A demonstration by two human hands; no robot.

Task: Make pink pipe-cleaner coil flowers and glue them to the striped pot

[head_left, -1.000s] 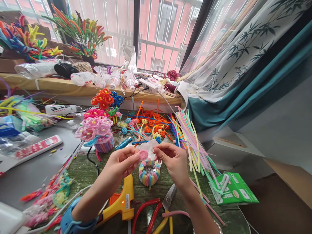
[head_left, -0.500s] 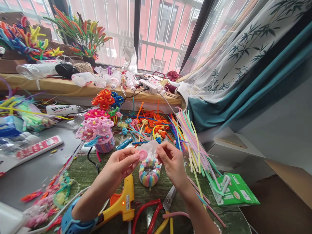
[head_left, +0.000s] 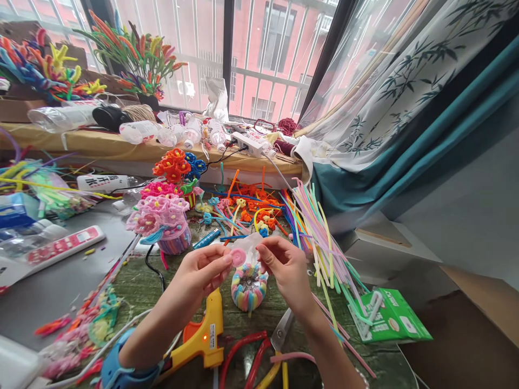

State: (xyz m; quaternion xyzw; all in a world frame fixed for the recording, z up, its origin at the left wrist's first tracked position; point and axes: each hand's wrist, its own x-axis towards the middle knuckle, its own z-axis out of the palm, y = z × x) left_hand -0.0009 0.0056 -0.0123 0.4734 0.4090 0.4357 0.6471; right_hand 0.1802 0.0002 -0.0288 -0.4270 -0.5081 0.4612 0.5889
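I can see two bare hands close together over the green table [head_left: 389, 373]. The left hand [head_left: 205, 268] pinches a small, round pink disc [head_left: 238, 257] between its thumb and finger, so the disc is up in the air, just above the left side of a fluffy striped ring [head_left: 249, 297]. The right hand [head_left: 287, 270] is just across from it, with thumb and finger bent close together, but I can't tell if they grip something tiny. The ring sits on the table and has pink, yellow and blue stripes. A crinkly white sheet [head_left: 248, 246] shows behind the fingers. Under the left arm, which wears a blue band [head_left: 125, 364], lies a yellow glue gun [head_left: 213, 329] with a little orange light on. Scissors [head_left: 280, 330] with red handles lie near the right arm. A pot of pink fuzzy flowers [head_left: 158, 212] stands farther back, on the left.
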